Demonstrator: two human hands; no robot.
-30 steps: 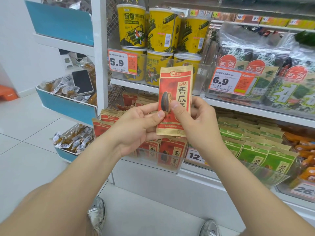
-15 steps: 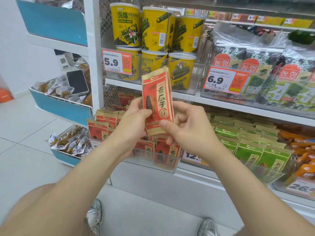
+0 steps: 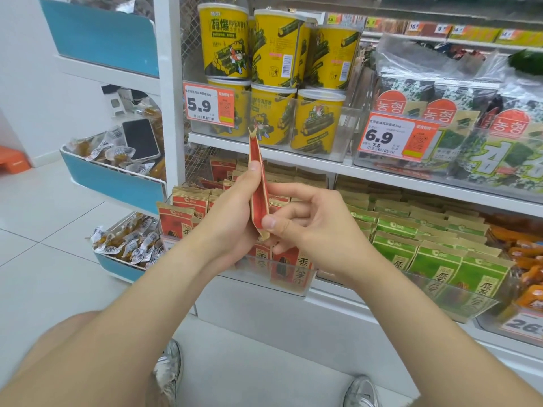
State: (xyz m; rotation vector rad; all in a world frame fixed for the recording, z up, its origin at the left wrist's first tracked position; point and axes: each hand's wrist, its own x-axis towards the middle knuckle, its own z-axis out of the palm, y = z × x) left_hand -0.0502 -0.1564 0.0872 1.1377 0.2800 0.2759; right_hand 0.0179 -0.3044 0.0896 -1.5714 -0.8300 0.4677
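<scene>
The left hand (image 3: 232, 218) and right hand (image 3: 311, 227) are holding a packet (image 3: 258, 186) upright and edge-on between them, in front of the shelves. The left thumb is pressing along its upper half, while the right thumb and fingers are pinching its lower end. Just behind, red packs (image 3: 179, 221) are standing in a clear tray (image 3: 305, 286), with green packs (image 3: 435, 259) beside them. Higher up, yellow tubs (image 3: 317, 121) are sitting beside a 5.9 tag (image 3: 209, 105).
</scene>
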